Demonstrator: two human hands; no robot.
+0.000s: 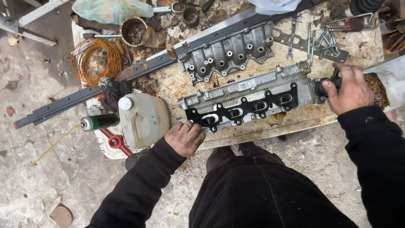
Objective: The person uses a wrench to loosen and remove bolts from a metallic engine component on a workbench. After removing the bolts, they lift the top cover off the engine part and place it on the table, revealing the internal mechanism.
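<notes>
A small white rectangular label point(247, 85) sits on the top face of the long grey engine manifold point(249, 95), roughly midway between the two hands. Left of the left hand point(184, 137) stands a squat off-white plastic canister point(143, 119) with a white cap, and beyond it lies a green spray can point(100, 123) with a thin straw pointing away from the grip.

The manifold lies slantwise across the worn table point(270, 124), with a black gasket point(242, 110) along its near side. The left hand is curled at the manifold's near left end, fingers bent and pressed on the gasket's corner; whether they pinch anything underneath I cannot tell. The right hand point(348, 88) closes around the black fitting point(327, 86) at the manifold's far right end — fingers wrapped over it, thumb on the near side.

Beyond the manifold, away from both hands, lies a second grey cast cover point(228, 52) with rows of bolt holes, backed by a long dark metal rail point(139, 69). Above the right hand there is a loose pile of bolts and wrenches point(318, 42). Far beyond the left hand stands a rusty tin point(133, 30) holding dirt-coloured scraps, next to a coil of orange wire point(96, 61) — and a pale green plastic bag point(112, 9) at the table's far edge.
</notes>
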